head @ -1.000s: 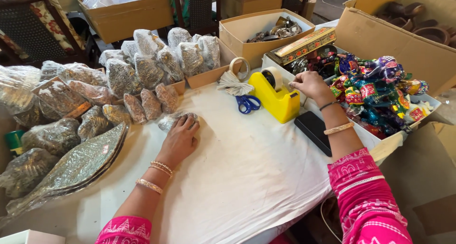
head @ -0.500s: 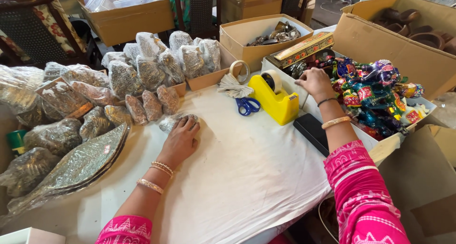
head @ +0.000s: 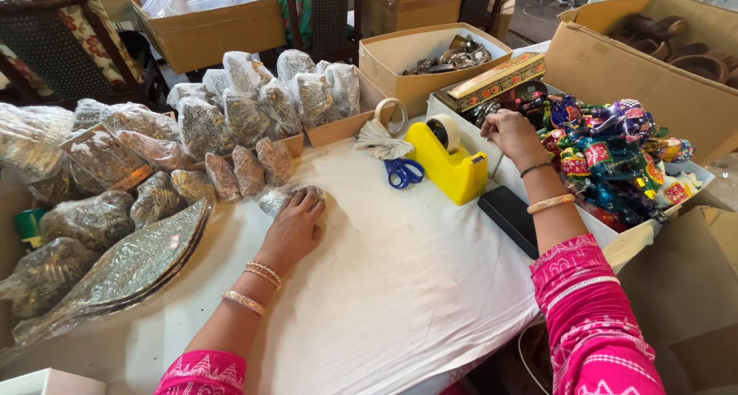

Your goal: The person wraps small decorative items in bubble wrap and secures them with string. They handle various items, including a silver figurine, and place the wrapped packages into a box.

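On the white table cover (head: 400, 287), the left hand (head: 292, 226) lies palm down, fingers loosely spread, with the fingertips pressing a small clear-wrapped packet (head: 280, 197). This packet sits at the near end of a row of similar wrapped packets (head: 238, 172). Behind that row, a shallow cardboard tray (head: 338, 127) holds upright plastic bags (head: 261, 95) of dark metallic pieces.

To the right, the right hand (head: 513, 132) rests on the rim of a white box (head: 615, 237), fingers curled together; whether they pinch anything cannot be told. The white box is packed with brightly painted figurines (head: 615, 149), and a long patterned case (head: 496, 80) lies across its far end. A yellow tape dispenser (head: 450, 164) stands just beside this hand, with blue scissors (head: 403, 172) next to it and a black flat case (head: 511, 218) against the box wall. Further back, an open cardboard box (head: 400, 57) contains dark metal items, and a large carton (head: 615, 64) holds brown clay bowls (head: 684, 53).
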